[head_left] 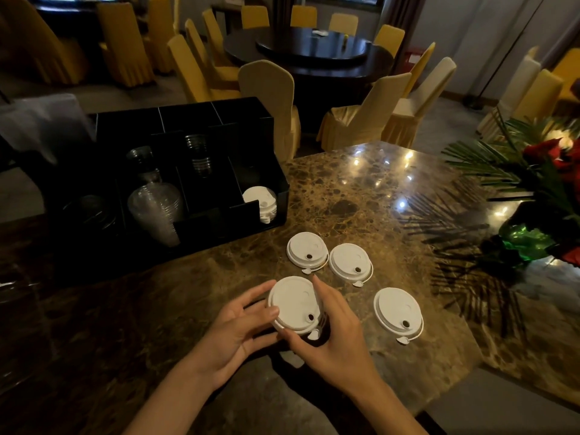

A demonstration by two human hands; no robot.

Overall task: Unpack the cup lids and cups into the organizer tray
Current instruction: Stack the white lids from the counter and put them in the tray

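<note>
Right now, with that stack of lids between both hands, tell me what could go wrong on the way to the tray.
1. The left hand and right hand grip the lid stack only at its sides; it could fan apart when lifted.
2. The tray slot already holds lids leaning behind a tall front wall, so the stack may snag.
3. Three loose lids lie along the path and could be knocked.

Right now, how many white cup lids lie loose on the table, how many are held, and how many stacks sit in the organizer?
Loose white lids on the table: 3
Held lid stack: 1
Lid stack in the organizer tray: 1
Total: 5
</note>
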